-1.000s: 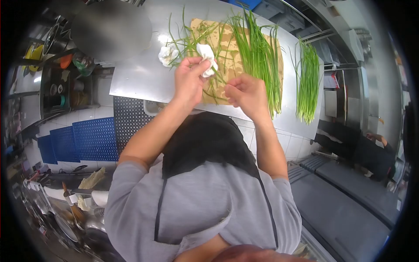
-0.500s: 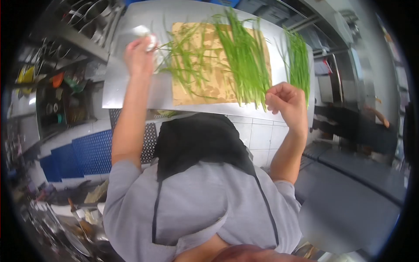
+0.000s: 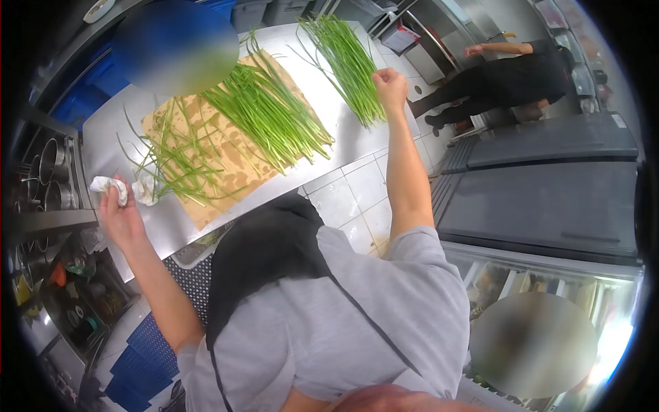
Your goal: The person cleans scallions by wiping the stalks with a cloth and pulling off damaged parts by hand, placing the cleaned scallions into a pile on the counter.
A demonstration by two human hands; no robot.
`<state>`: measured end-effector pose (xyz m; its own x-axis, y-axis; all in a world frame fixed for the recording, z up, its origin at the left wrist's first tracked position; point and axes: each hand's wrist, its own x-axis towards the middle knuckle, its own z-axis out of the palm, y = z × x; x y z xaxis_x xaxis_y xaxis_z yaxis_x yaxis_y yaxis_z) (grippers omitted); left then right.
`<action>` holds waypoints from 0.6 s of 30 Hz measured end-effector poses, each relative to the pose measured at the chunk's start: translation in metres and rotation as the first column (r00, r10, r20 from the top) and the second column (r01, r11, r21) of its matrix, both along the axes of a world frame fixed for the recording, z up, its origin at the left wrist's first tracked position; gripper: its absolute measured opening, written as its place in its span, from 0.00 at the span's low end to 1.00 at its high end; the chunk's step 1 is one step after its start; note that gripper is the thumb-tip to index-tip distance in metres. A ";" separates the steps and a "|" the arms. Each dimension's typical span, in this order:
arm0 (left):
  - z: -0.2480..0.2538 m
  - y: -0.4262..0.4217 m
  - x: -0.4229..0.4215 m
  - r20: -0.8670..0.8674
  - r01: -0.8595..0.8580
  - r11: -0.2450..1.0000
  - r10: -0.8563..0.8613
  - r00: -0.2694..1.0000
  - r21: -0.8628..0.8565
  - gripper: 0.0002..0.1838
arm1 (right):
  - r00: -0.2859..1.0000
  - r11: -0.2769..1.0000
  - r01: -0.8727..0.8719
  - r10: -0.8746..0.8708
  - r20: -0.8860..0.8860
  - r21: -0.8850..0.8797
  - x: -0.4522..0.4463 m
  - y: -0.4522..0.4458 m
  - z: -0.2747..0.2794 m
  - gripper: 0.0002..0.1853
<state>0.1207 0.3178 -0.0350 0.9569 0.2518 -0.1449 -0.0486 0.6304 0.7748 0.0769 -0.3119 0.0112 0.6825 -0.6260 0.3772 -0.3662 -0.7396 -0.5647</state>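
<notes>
My left hand (image 3: 122, 216) is at the left edge of the steel table, its fingers closed on a crumpled white paper towel (image 3: 108, 186). A second crumpled paper towel (image 3: 144, 190) lies just right of it. My right hand (image 3: 391, 89) is raised beside the right-hand bunch of chives (image 3: 347, 65), fingers curled together; whether anything is pinched in them I cannot make out. A thick bunch of chives (image 3: 274, 110) lies across a damp brown cardboard sheet (image 3: 237, 196). Looser, scattered chives (image 3: 182, 154) cover the sheet's left part.
The steel table (image 3: 353, 137) stands before me. A person in dark clothes (image 3: 511, 75) is beyond its right end. Grey cabinets (image 3: 542, 185) stand at right, a rack with metal pots (image 3: 53, 161) at left. Blue perforated mats (image 3: 141, 357) lie on the tiled floor.
My view has turned, so the table now slants. My right hand has gone from the lower end of the thick bunch to beside the right-hand bunch. The left hand still holds the paper towel.
</notes>
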 end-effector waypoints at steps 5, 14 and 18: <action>-0.006 0.003 -0.006 0.001 0.034 0.999 -0.034 0.999 -0.031 0.17 | 0.982 0.948 -0.050 -0.011 -0.191 -0.314 -0.017 -0.017 -0.033 0.08; 0.012 -0.019 -0.023 -0.028 -0.030 0.997 0.028 0.999 -0.070 0.15 | 0.846 0.853 -0.513 0.522 -0.109 0.099 -0.037 0.133 -0.011 0.07; 0.017 -0.039 -0.027 -0.039 -0.007 0.997 0.003 0.999 -0.080 0.14 | 0.743 0.789 -0.586 0.614 -0.265 0.185 -0.043 0.223 -0.021 0.08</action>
